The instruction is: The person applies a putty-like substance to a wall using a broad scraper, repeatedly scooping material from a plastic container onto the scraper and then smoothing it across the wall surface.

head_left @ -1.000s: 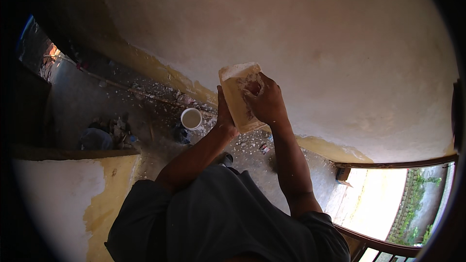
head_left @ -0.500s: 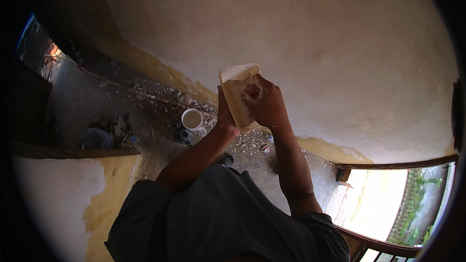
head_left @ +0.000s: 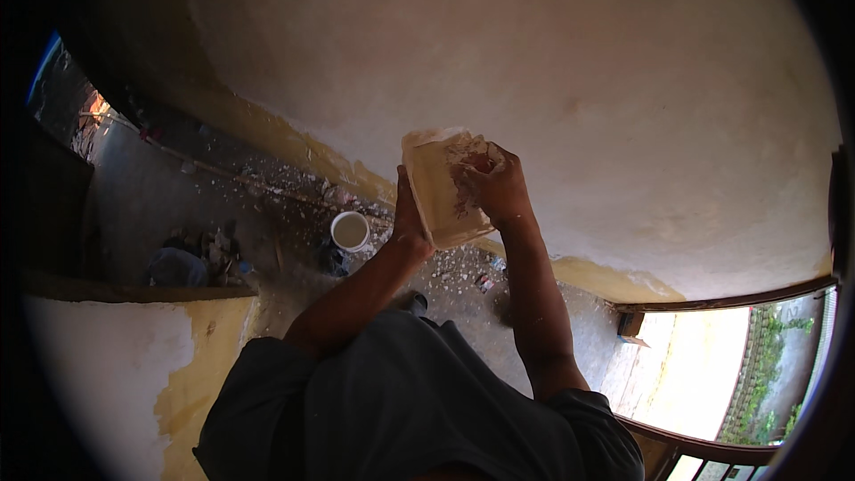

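A pale, rectangular plastic tub (head_left: 434,180) is held up in front of me, tilted, with whitish residue along its rim. My left hand (head_left: 408,218) grips its left side and lower corner from beneath. Over the tub's right edge, my right hand (head_left: 500,185) has its fingers bent and drawn together. Whatever those fingers may hold is too small or hidden to make out. A ragged reddish-brown patch marks the inside of the tub beside them.
A plastered wall (head_left: 552,62) rises ahead, with a yellowish band at its foot. Below stands a white bucket (head_left: 350,231) among scattered chips. A low wall (head_left: 116,338) is at left, a debris heap (head_left: 214,254) beyond it. At lower right runs a railing (head_left: 695,441).
My right hand has drawn back from inside the tub to its right edge, uncovering the reddish-brown patch. The tub has turned a little and sunk slightly; my left hand keeps its grip.
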`<action>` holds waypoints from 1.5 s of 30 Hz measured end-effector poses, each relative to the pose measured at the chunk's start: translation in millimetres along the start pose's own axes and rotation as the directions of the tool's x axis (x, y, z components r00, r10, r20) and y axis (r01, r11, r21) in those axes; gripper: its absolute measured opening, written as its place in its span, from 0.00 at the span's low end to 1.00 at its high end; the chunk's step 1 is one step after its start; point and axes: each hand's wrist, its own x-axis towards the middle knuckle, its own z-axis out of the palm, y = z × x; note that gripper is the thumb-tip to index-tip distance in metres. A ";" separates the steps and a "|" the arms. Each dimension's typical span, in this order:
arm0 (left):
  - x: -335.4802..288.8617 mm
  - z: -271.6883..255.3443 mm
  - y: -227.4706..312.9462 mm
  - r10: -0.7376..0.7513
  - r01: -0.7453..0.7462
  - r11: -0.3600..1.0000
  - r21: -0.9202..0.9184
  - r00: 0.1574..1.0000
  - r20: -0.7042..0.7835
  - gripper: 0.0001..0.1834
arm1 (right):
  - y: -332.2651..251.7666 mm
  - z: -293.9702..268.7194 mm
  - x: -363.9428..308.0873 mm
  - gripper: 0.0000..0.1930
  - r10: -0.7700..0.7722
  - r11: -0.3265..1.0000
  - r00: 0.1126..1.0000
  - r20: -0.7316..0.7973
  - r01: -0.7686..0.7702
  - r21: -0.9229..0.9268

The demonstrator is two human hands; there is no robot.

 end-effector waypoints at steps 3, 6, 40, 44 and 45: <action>-3.3 13.2 5.2 -0.019 0.019 1.000 0.005 1.000 -0.017 0.42 | -0.2 -13.9 2.6 0.09 0.073 0.991 0.997 0.030 -0.076 0.108; -2.6 12.4 3.1 -0.034 0.034 0.999 0.017 0.999 0.003 0.41 | 13.7 -3.5 0.3 0.10 -0.089 0.984 0.996 -0.009 0.086 -0.156; -4.9 42.3 18.0 -0.015 0.017 1.000 -0.009 0.984 0.176 0.38 | 20.9 -57.9 20.4 0.09 0.114 0.919 0.994 0.000 -0.105 0.380; 7.6 18.4 15.5 0.069 -0.078 0.995 0.068 0.988 0.136 0.34 | 50.7 -80.0 12.9 0.09 0.156 0.808 0.988 0.012 -0.135 0.573; 10.8 7.0 15.2 0.077 -0.089 0.994 0.056 0.979 0.190 0.33 | 66.7 -87.1 5.3 0.11 0.207 0.793 0.978 -0.013 -0.160 0.588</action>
